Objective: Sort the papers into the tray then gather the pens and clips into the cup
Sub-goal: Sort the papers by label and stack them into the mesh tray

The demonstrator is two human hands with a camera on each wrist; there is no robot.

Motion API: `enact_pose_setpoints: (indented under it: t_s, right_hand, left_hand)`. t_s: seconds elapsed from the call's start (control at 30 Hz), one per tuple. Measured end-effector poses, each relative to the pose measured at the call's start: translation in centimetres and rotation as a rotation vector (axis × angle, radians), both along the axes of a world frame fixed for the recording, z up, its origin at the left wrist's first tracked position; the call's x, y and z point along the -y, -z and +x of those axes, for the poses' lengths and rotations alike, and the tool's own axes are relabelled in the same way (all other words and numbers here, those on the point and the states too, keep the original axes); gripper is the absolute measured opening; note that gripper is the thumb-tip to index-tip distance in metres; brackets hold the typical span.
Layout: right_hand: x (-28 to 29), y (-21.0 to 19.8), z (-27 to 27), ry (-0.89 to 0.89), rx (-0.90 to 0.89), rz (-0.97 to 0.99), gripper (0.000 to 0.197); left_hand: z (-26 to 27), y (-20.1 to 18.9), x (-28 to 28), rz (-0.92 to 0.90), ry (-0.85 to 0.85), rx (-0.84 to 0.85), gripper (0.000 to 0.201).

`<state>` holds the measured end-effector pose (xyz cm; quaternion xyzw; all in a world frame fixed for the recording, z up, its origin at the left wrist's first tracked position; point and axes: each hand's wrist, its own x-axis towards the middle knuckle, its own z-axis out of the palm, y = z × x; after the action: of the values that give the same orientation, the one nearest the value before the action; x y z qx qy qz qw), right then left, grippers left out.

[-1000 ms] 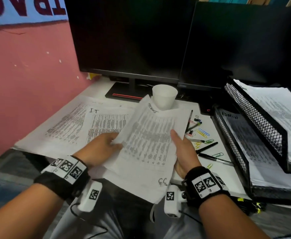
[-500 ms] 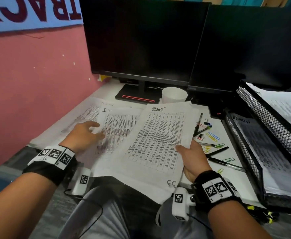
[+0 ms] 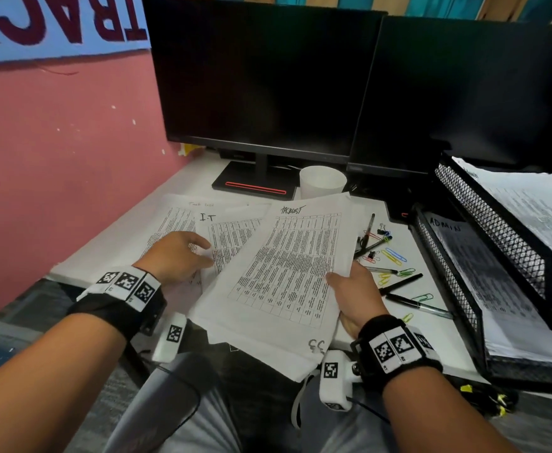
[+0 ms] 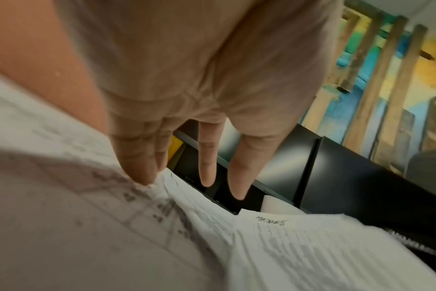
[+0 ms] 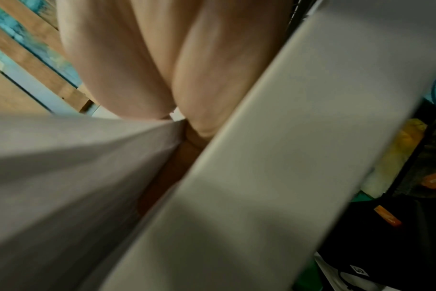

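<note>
While the right hand point(image 3: 353, 295) pinches the right edge of a printed sheaf point(image 3: 287, 273), thumb on top and fingers curled beneath, that sheaf hangs past the near edge of the worktop point(image 3: 431, 335) and over the person's lap. Its far corner reaches almost to the white cup point(image 3: 322, 182), which stands upright just in front of the left monitor's base point(image 3: 255, 183); what is inside the cup cannot be seen. The left hand point(image 3: 178, 256) lies palm down on the papers spread to the left, fingers point(image 4: 208, 157) straight and loose, two fingertips pressing a sheet marked "I.T" point(image 3: 232, 237) and gripping nothing. Those loose papers point(image 3: 166, 223) cover the worktop up to its left edge beside the pink wall point(image 3: 55, 174).

Right of the held sheaf runs a narrow bare strip of worktop strewn with pens point(image 3: 399, 284) and coloured paper clips point(image 3: 394, 256), hemmed in by the black mesh tray point(image 3: 448, 279) at the right. The tray has two tiers: the lower holds a stack topped by a sheet marked "ADMIN" point(image 3: 484, 276), the upper point(image 3: 493, 220) holds another stack of printed pages point(image 3: 536, 217). Two dark monitors point(image 3: 464, 93) close off the back of the worktop, leaving open room mainly above the papers and towards the person.
</note>
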<state>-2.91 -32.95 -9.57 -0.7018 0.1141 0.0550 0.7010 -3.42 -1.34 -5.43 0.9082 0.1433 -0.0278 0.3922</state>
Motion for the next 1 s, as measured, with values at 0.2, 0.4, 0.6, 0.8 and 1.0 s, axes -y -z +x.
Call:
enact_pose_setpoints:
  t_s: [0.2,0.4,0.6,0.8,1.0]
  right_hand:
    - [-0.2,-0.5,-0.4,-0.044,0.016,-0.044,0.041]
    - [0.0,-0.8,-0.5,-0.072,0.018,-0.035,0.046]
    - [0.0,-0.8,-0.4,-0.077,0.018,-0.039,0.047]
    - [0.1,-0.6,-0.2,-0.077,0.010,-0.028,0.045]
    - [0.0,-0.3,-0.1,-0.064,0.007,-0.024,0.045]
  left_hand:
    - [0.5,-0.4,0.2,-0.345,-0.077,-0.001,0.027]
    - [1.1,-0.4,0.8,-0.579,-0.113,-0.056,0.024]
    - [1.6,-0.3,0.9,-0.551,-0.144,-0.052,0.022]
    - [1.9,-0.3,1.1,-0.326,-0.133,-0.047,0.020]
    - [2.0,-1.2,1.9,-0.274,-0.063,-0.058,0.020]
